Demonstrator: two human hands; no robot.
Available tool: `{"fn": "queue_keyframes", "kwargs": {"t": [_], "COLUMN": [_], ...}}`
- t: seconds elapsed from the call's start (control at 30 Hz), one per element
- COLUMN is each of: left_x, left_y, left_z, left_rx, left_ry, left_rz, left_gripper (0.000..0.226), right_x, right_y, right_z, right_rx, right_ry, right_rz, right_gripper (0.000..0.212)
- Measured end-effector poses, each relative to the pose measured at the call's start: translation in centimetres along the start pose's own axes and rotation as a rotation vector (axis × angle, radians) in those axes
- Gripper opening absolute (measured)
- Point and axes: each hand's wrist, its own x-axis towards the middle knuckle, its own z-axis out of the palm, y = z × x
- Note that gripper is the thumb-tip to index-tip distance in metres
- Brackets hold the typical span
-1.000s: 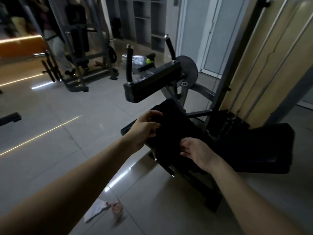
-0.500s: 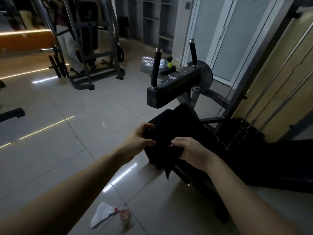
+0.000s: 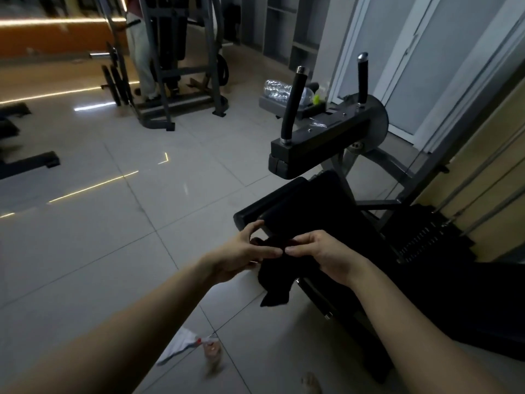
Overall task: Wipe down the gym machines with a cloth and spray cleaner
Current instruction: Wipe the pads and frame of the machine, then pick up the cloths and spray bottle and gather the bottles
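Observation:
A black cloth [image 3: 277,275] hangs between my two hands, just in front of the black padded seat [image 3: 309,206] of a gym machine [image 3: 326,137]. My left hand [image 3: 241,251] pinches the cloth's upper left part. My right hand [image 3: 321,253] grips its upper right part, fingers curled over the fabric. The cloth's lower corner dangles toward the floor. Above the seat a black arm pad carries two upright handles [image 3: 292,103]. A small spray bottle [image 3: 211,349] lies on the tiles below my left forearm, beside a white cloth [image 3: 179,345].
The weight stack [image 3: 426,237] and cables stand to the right of the seat. Another machine [image 3: 170,66] with a person at it is at the back left. A crushed plastic bottle [image 3: 279,88] lies on a bench behind the handles. Grey tiled floor spreads to the left.
Both hands have pulled the black cloth off the seat pad toward me and drawn closer together. It now hangs free between them. The view has tilted down and drawn back a little.

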Motion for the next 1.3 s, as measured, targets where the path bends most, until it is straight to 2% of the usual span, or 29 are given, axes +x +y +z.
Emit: {"fn": "queue_keyframes", "kwargs": {"t": [0.07,0.2,0.27,0.4,0.47,0.5,0.53,0.6,0.63,0.7,0.83,0.9,0.97,1.03,1.1,1.2,1.27,1.3], "left_x": [0.9,2.5,2.9,3.6,3.3,3.1,2.8,1.9,1.6,0.7,-1.5,-2.1,-2.4,-2.7,-3.3,-4.2,-4.5,-4.6], "left_y": [-0.5,-0.9,-1.6,-3.1,-3.8,-4.2,-4.5,-5.3,-5.7,-6.4,-8.2,-8.5,-8.2,-8.2,-8.6,-9.1,-9.7,-10.0], "left_z": [-0.4,-0.9,-1.3,-1.3,-0.9,-0.6,-0.1,0.6,0.6,0.3,-1.7,-2.5,-3.1,-4.0,-5.0,-6.4,-7.3,-7.7], "left_rx": [0.023,0.02,-0.004,-0.259,-0.298,-0.31,-0.298,-0.17,-0.083,0.006,0.037,0.027,-0.009,-0.03,-0.006,0.245,0.604,0.766], "left_ry": [0.044,0.192,0.371,0.798,0.9,0.915,0.917,0.922,0.937,1.003,1.021,0.995,0.985,0.979,0.941,0.774,0.723,0.759], "left_rz": [-0.051,-0.138,-0.142,-0.065,-0.053,-0.046,-0.036,-0.042,-0.059,-0.122,-0.179,-0.163,-0.143,-0.154,-0.187,-0.213,-0.285,-0.303], "left_gripper": [0.099,0.043,0.022,0.021,0.023,0.028,0.04,0.056,0.054,0.042,0.018,0.021,0.033,0.043,0.039,0.011,0.021,0.023], "right_x": [1.2,4.6,6.3,9.5,10.9,11.5,12.1,13.5,14.0,14.7,15.6,15.6,15.6,15.8,16.0,16.1,16.3,16.6], "right_y": [0.5,1.9,2.8,5.6,6.8,7.1,7.3,7.3,7.1,7.2,7.1,7.0,7.0,7.1,7.1,6.9,6.8,7.0], "right_z": [-1.6,-5.3,-7.0,-9.2,-9.3,-9.1,-8.8,-7.9,-7.3,-6.5,-6.2,-5.9,-5.3,-4.8,-4.4,-3.4,-2.3,-1.6], "right_rx": [-0.007,-0.005,0.02,0.23,0.267,0.251,0.229,0.216,0.234,0.261,0.242,0.218,0.236,0.255,0.199,0.038,-0.121,-0.208], "right_ry": [-0.043,-0.1,-0.085,-0.108,-0.14,-0.166,-0.186,-0.166,-0.135,-0.077,0.006,0.043,0.081,0.124,0.101,0.114,0.133,0.12], "right_rz": [0.034,0.101,0.111,0.101,0.104,0.103,0.095,0.077,0.072,0.054,0.024,0.035,0.053,0.057,0.028,-0.014,-0.071,-0.094], "right_gripper": [0.023,0.02,0.02,0.02,0.044,0.051,0.048,0.026,0.017,0.012,0.024,0.024,0.02,0.028,0.028,0.017,0.013,0.012]}}
